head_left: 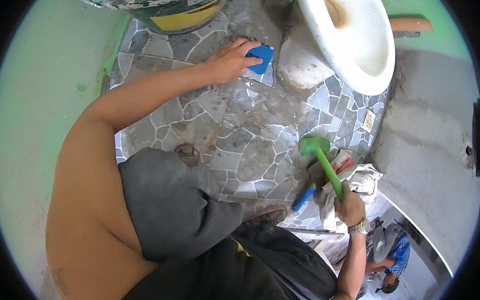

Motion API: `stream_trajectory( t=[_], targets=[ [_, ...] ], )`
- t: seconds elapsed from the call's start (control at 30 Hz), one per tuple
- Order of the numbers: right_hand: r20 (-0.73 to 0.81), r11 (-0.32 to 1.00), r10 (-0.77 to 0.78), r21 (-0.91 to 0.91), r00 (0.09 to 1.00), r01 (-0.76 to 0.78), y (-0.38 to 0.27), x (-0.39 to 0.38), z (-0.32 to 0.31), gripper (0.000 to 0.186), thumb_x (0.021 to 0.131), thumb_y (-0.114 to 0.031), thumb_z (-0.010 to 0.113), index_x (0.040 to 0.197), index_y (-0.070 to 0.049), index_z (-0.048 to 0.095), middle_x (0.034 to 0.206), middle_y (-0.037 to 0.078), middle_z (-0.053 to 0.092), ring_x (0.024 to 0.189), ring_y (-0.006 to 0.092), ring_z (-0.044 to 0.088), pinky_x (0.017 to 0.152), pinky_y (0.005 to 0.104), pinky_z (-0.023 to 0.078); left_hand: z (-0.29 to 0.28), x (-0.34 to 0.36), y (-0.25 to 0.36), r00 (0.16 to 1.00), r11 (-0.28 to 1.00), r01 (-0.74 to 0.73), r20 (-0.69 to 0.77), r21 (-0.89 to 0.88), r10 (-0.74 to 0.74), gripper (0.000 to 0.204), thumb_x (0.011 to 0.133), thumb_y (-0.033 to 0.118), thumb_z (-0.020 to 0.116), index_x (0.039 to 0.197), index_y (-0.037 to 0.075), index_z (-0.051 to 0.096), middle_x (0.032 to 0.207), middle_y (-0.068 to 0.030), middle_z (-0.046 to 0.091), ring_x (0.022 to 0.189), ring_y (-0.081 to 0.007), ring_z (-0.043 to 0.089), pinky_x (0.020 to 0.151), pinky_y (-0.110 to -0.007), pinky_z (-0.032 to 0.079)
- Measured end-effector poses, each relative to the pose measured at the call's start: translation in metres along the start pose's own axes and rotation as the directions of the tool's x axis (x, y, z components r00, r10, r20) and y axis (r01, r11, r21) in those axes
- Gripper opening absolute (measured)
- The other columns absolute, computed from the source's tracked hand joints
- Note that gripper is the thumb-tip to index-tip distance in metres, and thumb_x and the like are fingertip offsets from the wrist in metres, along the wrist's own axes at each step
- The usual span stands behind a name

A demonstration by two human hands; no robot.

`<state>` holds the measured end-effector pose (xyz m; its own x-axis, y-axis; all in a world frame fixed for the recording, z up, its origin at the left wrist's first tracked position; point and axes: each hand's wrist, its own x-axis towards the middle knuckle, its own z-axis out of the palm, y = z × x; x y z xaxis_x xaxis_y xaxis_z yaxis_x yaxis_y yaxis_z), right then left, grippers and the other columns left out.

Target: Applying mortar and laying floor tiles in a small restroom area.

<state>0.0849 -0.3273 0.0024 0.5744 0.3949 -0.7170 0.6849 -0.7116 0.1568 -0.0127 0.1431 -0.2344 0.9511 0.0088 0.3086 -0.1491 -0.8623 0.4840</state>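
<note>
Stretched out to the far side, my left hand (234, 60) has its thumb and fingers on a blue block that looks like a sponge (261, 59). The block is against the floor beside the toilet's base. Under and beside it shows a small stone-patterned tile piece (267, 77). My right hand (350, 207), with a watch on the wrist, is closed round the handle of a green mallet (326, 165). The mallet's head is raised over the floor tiles (258, 154), apart from the tile piece.
A white toilet (352, 45) stands at the far right, and a dark bucket with a yellow band (188, 17) at the far left. Crumpled sacks (352, 180) and a blue cylindrical item (303, 199) lie near my right hand. Another person (394, 255) is at lower right.
</note>
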Motion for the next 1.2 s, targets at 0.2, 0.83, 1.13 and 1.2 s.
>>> stream_trajectory(
  t=[0.2, 0.83, 1.13, 1.2],
  targets=[
    [-0.01, 1.0, -0.002, -0.012, 1.0, 0.001, -0.005, 0.006, -0.013, 0.046, 0.082, -0.023, 0.064, 0.123, -0.005, 0.053, 0.075, 0.026, 0.066, 0.072, 0.047, 0.065, 0.064, 0.0582, 0.051, 0.016, 0.037, -0.035, 1.0, 0.995, -0.028, -0.002, -0.1, 0.028, 0.032, 0.079, 0.014, 0.075, 0.11, 0.02, 0.075, 0.122, -0.0098, 0.053, 0.116, -0.0305, 0.049, 0.101, -0.041, 0.046],
    [0.088, 0.996, 0.085, -0.037, 0.992, -0.082, -0.004, 0.024, -0.04, 0.045, 0.08, -0.027, 0.066, 0.119, -0.006, 0.06, 0.084, 0.024, 0.069, 0.08, 0.044, 0.067, 0.071, 0.0534, 0.053, -0.031, 0.264, -0.1, 0.331, 0.373, 0.498, -0.226, -0.783, -0.916, 0.039, 0.106, 0.023, 0.038, 0.14, 0.005, 0.046, 0.149, -0.0189, 0.04, 0.142, -0.0355, 0.034, 0.114, -0.046, 0.033],
    [0.054, 0.999, 0.038, -0.017, 0.998, -0.037, -0.007, 0.023, -0.044, 0.036, 0.08, -0.024, 0.063, 0.111, -0.007, 0.061, 0.08, 0.023, 0.068, 0.078, 0.0426, 0.068, 0.07, 0.0534, 0.054, 0.041, 0.257, -0.202, 0.659, 0.637, 0.749, -0.308, 0.185, -0.686, 0.029, 0.101, 0.018, 0.042, 0.12, 0.007, 0.061, 0.142, -0.0168, 0.049, 0.128, -0.033, 0.051, 0.102, -0.043, 0.044],
    [0.054, 0.997, 0.05, -0.064, 0.997, -0.047, -0.005, 0.023, -0.04, 0.035, 0.08, -0.024, 0.063, 0.111, -0.008, 0.061, 0.082, 0.022, 0.069, 0.08, 0.042, 0.068, 0.07, 0.0533, 0.055, 0.062, 0.247, -0.209, 0.677, 0.65, 0.734, -0.134, 0.196, -0.724, 0.031, 0.102, 0.021, 0.042, 0.122, 0.007, 0.061, 0.14, -0.0165, 0.052, 0.128, -0.0329, 0.051, 0.102, -0.042, 0.045]
  ],
)
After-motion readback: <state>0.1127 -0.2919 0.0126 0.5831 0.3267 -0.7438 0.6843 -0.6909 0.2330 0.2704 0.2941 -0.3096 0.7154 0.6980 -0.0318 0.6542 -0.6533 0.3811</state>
